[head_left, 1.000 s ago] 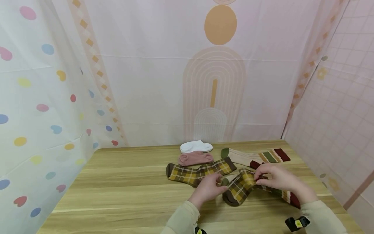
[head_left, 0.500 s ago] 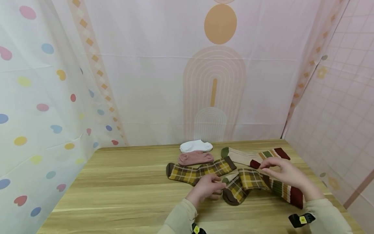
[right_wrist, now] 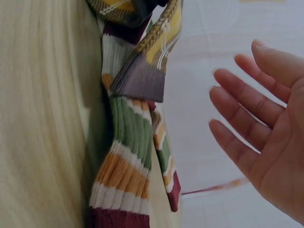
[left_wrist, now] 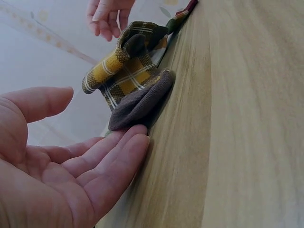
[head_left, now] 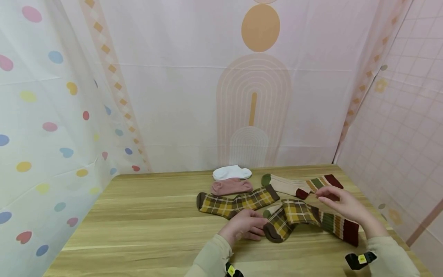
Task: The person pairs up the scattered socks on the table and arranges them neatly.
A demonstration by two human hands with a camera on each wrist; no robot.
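Observation:
A yellow-and-brown plaid sock lies folded over on itself, on top of a striped sock with a dark red cuff. My left hand is beside its brown end; in the left wrist view the fingers lie extended at the dark brown fabric, seemingly touching it. My right hand hovers above the striped sock's right part, holding nothing. In the right wrist view its fingers are relaxed and apart from the plaid sock's brown cuff.
Another plaid sock lies left of the folded one. Behind it are a pink ankle sock and a white ankle sock. A second striped sock lies at the back right of the wooden table. Patterned cloth hangs around the table.
My right hand has let go of the plaid sock and moved right, away from it. The sock's folded part now lies flatter. My left hand has shifted only slightly.

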